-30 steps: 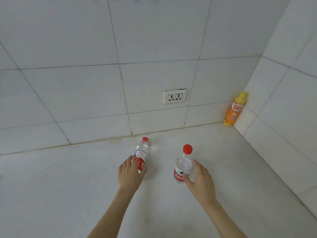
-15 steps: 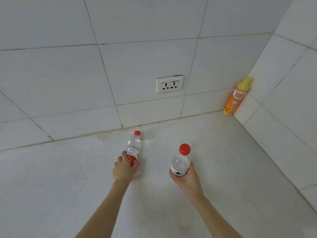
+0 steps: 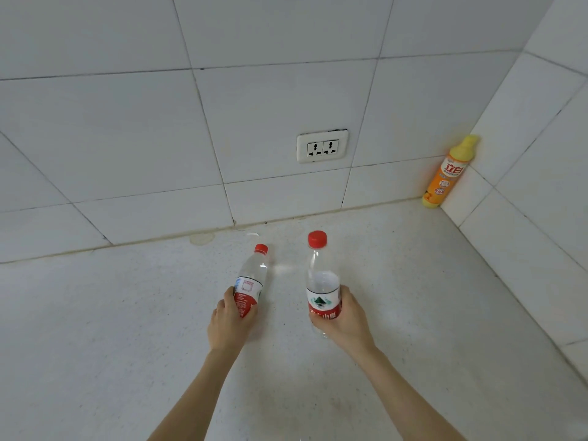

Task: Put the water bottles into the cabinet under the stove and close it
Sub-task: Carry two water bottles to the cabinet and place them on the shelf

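Two clear water bottles with red caps and red labels are over the white speckled countertop [image 3: 111, 329]. My left hand [image 3: 227, 323] is wrapped around the lower part of the left bottle [image 3: 253, 278], which tilts to the right. My right hand [image 3: 345, 321] grips the right bottle [image 3: 322, 281] by its label; that bottle stands upright and looks lifted above the counter. The cabinet and the stove are out of view.
An orange dish-soap bottle [image 3: 448, 173] with a yellow cap leans in the far right corner. A white double socket [image 3: 322, 146] sits in the tiled back wall [image 3: 127, 128]. A tiled side wall [image 3: 541, 186] bounds the counter on the right.
Both hands have closed around the bottles. The right bottle has risen off the counter, and both bottles have come toward me.
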